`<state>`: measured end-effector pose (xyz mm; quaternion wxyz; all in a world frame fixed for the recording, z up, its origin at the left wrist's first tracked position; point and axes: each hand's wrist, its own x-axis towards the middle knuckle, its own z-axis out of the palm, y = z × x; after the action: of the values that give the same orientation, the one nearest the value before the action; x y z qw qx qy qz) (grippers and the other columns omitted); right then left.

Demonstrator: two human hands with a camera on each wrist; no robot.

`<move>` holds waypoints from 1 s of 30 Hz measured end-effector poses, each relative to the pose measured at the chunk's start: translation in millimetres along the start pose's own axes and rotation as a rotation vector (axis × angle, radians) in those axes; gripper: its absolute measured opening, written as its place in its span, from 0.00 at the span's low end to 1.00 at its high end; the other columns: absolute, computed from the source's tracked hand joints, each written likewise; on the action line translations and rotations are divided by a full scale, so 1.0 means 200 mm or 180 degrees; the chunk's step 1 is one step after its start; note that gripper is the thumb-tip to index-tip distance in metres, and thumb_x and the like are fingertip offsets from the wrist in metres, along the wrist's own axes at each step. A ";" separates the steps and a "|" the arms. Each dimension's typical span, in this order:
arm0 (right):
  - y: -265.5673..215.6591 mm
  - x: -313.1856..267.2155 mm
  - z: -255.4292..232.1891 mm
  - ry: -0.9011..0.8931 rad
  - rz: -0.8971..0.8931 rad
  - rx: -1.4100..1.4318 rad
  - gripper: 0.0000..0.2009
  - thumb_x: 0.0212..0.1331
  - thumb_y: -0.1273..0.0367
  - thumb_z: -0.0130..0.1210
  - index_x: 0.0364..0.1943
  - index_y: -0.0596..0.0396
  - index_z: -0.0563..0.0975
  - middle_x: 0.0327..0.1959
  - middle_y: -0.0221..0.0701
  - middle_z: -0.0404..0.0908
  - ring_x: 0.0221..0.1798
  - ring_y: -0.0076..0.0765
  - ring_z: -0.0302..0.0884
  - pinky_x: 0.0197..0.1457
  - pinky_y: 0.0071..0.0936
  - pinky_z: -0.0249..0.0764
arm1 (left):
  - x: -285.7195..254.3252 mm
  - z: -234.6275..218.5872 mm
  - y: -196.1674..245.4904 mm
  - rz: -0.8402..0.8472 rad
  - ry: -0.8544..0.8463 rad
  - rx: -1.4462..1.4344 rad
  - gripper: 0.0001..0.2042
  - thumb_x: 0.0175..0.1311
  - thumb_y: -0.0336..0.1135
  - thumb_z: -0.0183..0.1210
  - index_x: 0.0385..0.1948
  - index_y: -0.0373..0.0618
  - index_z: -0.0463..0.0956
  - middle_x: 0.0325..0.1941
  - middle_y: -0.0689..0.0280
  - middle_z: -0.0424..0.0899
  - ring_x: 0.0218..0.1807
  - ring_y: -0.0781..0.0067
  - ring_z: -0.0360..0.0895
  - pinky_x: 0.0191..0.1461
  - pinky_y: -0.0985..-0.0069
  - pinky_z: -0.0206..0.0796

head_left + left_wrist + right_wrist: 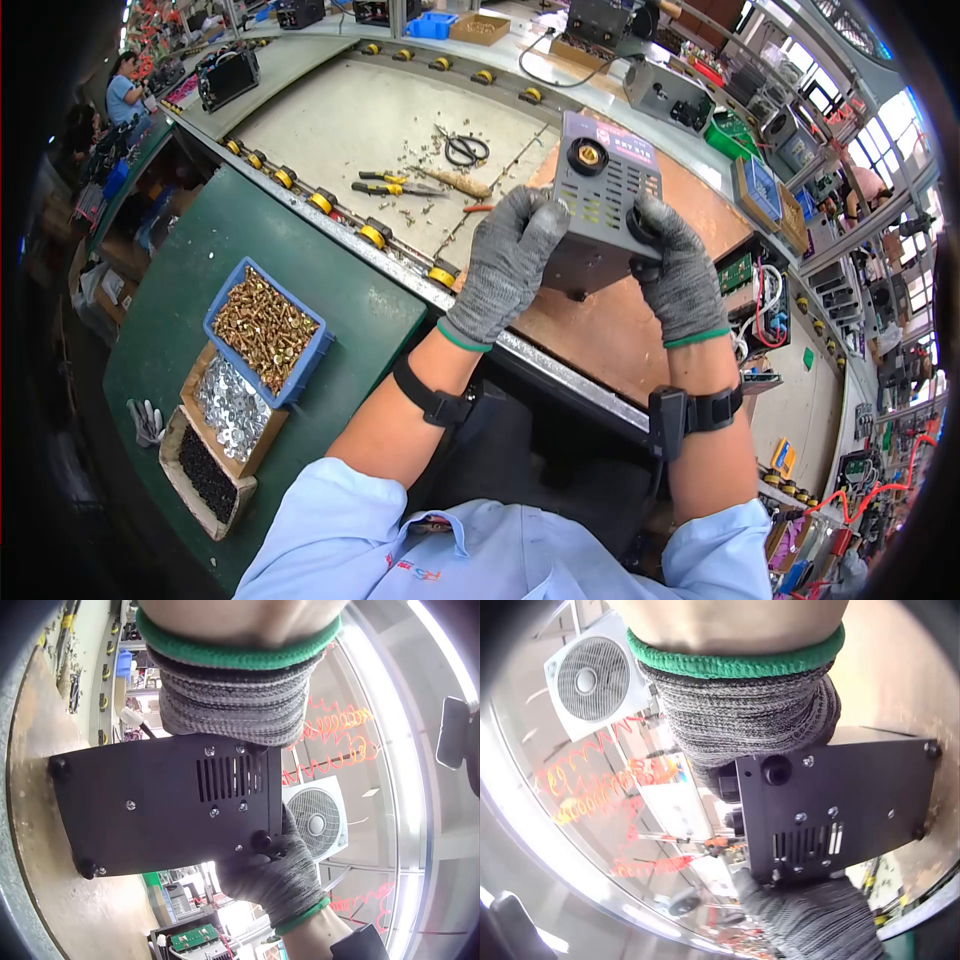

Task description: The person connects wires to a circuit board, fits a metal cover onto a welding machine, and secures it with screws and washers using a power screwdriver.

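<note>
Both gloved hands hold a small black welding machine (pixel 605 250) tilted up in front of the body, over the brown board. The left hand (pixel 510 255) grips its left side, thumb along the front panel edge. On the opposite side, the right hand (pixel 682 270) grips near a black round socket. That panel carries vent slots, a second round socket with a brass-coloured centre (pixel 588 154) and a printed label. In the left wrist view the underside (pixel 150 817) shows rubber feet, screws and slots; one lower corner is close to the board. The fingers behind the machine are partly hidden.
On the green table at left stand a blue bin (pixel 324 338) of brass-coloured screws, a box of washers (pixel 235 410) and a box of black bits (pixel 205 480). Pliers (pixel 395 186) and scissors (pixel 466 150) lie beyond the yellow rollers (pixel 374 234). An opened machine (pixel 745 285) with wires sits right.
</note>
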<state>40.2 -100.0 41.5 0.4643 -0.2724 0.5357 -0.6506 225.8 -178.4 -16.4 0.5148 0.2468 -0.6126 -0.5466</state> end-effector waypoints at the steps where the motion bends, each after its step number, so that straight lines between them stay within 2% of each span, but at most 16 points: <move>1: 0.00 -0.01 0.00 0.0038 -0.0034 -0.0118 0.17 0.59 0.53 0.67 0.42 0.49 0.83 0.35 0.24 0.83 0.33 0.22 0.77 0.30 0.20 0.66 | -0.01 0.00 -0.02 -0.0043 -0.0003 -0.0016 0.19 0.74 0.53 0.58 0.31 0.46 0.73 0.29 0.75 0.74 0.35 0.86 0.67 0.41 0.81 0.67; 3: -0.01 -0.03 -0.02 0.0062 0.0048 -0.0334 0.17 0.59 0.52 0.67 0.42 0.49 0.83 0.34 0.24 0.83 0.30 0.22 0.74 0.29 0.20 0.65 | 0.01 0.00 -0.02 -0.0179 -0.0115 -0.0438 0.18 0.74 0.49 0.59 0.38 0.40 0.76 0.33 0.69 0.78 0.37 0.82 0.70 0.41 0.75 0.70; 4: -0.03 -0.03 -0.02 0.0047 0.0107 -0.0518 0.18 0.60 0.51 0.66 0.42 0.49 0.83 0.33 0.25 0.82 0.27 0.22 0.72 0.28 0.20 0.65 | 0.02 0.01 -0.04 0.0070 -0.0093 -0.0416 0.18 0.74 0.48 0.59 0.37 0.40 0.75 0.32 0.68 0.77 0.35 0.81 0.69 0.40 0.75 0.70; 6: -0.06 -0.04 0.03 0.0186 0.0191 -0.0790 0.19 0.60 0.48 0.65 0.41 0.48 0.82 0.30 0.25 0.79 0.22 0.23 0.67 0.25 0.21 0.62 | 0.03 0.02 -0.06 0.0105 -0.0058 -0.0421 0.18 0.75 0.48 0.59 0.37 0.40 0.75 0.32 0.68 0.77 0.35 0.81 0.69 0.40 0.75 0.70; 9: -0.08 -0.06 0.05 0.0321 0.0139 -0.0896 0.19 0.60 0.47 0.65 0.40 0.46 0.83 0.29 0.25 0.78 0.22 0.23 0.68 0.23 0.21 0.61 | 0.01 0.06 -0.05 0.0225 0.0060 -0.0539 0.17 0.74 0.48 0.58 0.38 0.39 0.75 0.32 0.66 0.78 0.35 0.79 0.71 0.41 0.72 0.71; 11: -0.10 -0.03 0.03 0.0428 0.0167 -0.1014 0.18 0.59 0.48 0.66 0.38 0.46 0.83 0.29 0.23 0.79 0.21 0.23 0.66 0.22 0.19 0.59 | -0.01 0.10 -0.05 0.0366 0.0284 -0.0295 0.18 0.73 0.47 0.58 0.39 0.37 0.75 0.33 0.59 0.81 0.36 0.68 0.77 0.44 0.66 0.72; 12: -0.11 0.00 0.00 0.0309 0.0120 -0.0974 0.18 0.59 0.48 0.66 0.38 0.46 0.83 0.29 0.22 0.79 0.21 0.22 0.65 0.22 0.19 0.59 | 0.02 0.11 -0.10 0.0349 0.0268 0.0206 0.18 0.72 0.46 0.58 0.41 0.35 0.77 0.36 0.52 0.83 0.38 0.56 0.81 0.47 0.62 0.73; 15: -0.11 0.01 -0.03 0.0156 0.0020 -0.1121 0.19 0.59 0.47 0.67 0.38 0.45 0.84 0.29 0.19 0.79 0.23 0.22 0.63 0.26 0.21 0.60 | 0.00 0.12 -0.03 0.0092 0.0242 -0.0147 0.17 0.72 0.45 0.58 0.41 0.36 0.78 0.37 0.49 0.83 0.40 0.51 0.81 0.48 0.61 0.73; 17: -0.09 0.00 -0.05 0.0268 0.0118 -0.0916 0.18 0.60 0.47 0.66 0.38 0.45 0.84 0.30 0.21 0.80 0.25 0.22 0.64 0.29 0.24 0.62 | 0.02 0.14 -0.06 0.0092 0.0181 -0.0011 0.17 0.73 0.45 0.56 0.36 0.37 0.77 0.34 0.50 0.83 0.38 0.52 0.81 0.46 0.62 0.72; 19: -0.08 -0.03 -0.07 0.0055 -0.0082 -0.1144 0.18 0.61 0.48 0.65 0.39 0.46 0.85 0.31 0.24 0.81 0.27 0.23 0.66 0.32 0.25 0.65 | 0.05 0.15 -0.16 0.0869 0.0243 0.0556 0.18 0.74 0.47 0.56 0.35 0.37 0.76 0.32 0.53 0.83 0.37 0.54 0.81 0.44 0.65 0.73; 21: -0.07 -0.04 -0.05 0.0292 -0.0213 -0.1179 0.20 0.61 0.49 0.65 0.39 0.52 0.85 0.33 0.27 0.83 0.28 0.24 0.70 0.32 0.26 0.67 | 0.04 0.14 -0.04 -0.0176 0.0188 -0.0297 0.15 0.73 0.43 0.59 0.36 0.37 0.77 0.28 0.71 0.76 0.32 0.79 0.71 0.37 0.76 0.68; 22: -0.10 -0.08 -0.01 0.0343 -0.0199 -0.1132 0.21 0.61 0.49 0.65 0.39 0.55 0.85 0.34 0.28 0.83 0.29 0.24 0.71 0.33 0.26 0.68 | 0.08 0.13 0.03 -0.0036 0.0082 -0.0311 0.15 0.73 0.43 0.59 0.36 0.37 0.77 0.28 0.71 0.76 0.32 0.79 0.71 0.37 0.76 0.68; 25: -0.09 -0.11 0.00 0.0324 -0.0309 -0.1007 0.24 0.59 0.50 0.67 0.38 0.61 0.84 0.34 0.31 0.84 0.30 0.26 0.73 0.34 0.27 0.70 | 0.15 0.06 0.08 -0.1250 0.0001 0.0700 0.16 0.69 0.49 0.62 0.37 0.45 0.83 0.27 0.73 0.78 0.28 0.78 0.74 0.30 0.78 0.66; 26: -0.02 -0.05 -0.03 0.0256 -0.0464 -0.0658 0.24 0.58 0.50 0.67 0.38 0.62 0.84 0.34 0.34 0.84 0.31 0.27 0.74 0.34 0.28 0.71 | 0.12 0.04 0.02 -0.0961 -0.0072 0.0056 0.15 0.70 0.51 0.61 0.35 0.48 0.83 0.25 0.73 0.78 0.25 0.82 0.70 0.26 0.80 0.61; 27: 0.00 0.01 -0.07 0.0220 -0.0558 -0.0913 0.22 0.58 0.53 0.68 0.37 0.63 0.84 0.34 0.35 0.85 0.32 0.30 0.77 0.36 0.30 0.75 | 0.09 0.05 0.04 -0.0586 -0.0156 -0.0067 0.16 0.70 0.52 0.60 0.34 0.49 0.83 0.24 0.73 0.77 0.22 0.82 0.67 0.23 0.79 0.57; 30: -0.05 -0.03 -0.02 0.0051 -0.0597 -0.0307 0.21 0.55 0.57 0.72 0.37 0.65 0.83 0.35 0.37 0.86 0.34 0.31 0.81 0.41 0.31 0.78 | 0.14 0.06 0.08 -0.1052 -0.0009 0.0191 0.21 0.70 0.57 0.58 0.33 0.46 0.82 0.23 0.72 0.76 0.22 0.80 0.70 0.25 0.79 0.61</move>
<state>35.6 -93.1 50.7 0.3834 -0.3382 0.5422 -0.6668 209.8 -194.0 10.5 0.4094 0.3587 -0.5804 -0.6057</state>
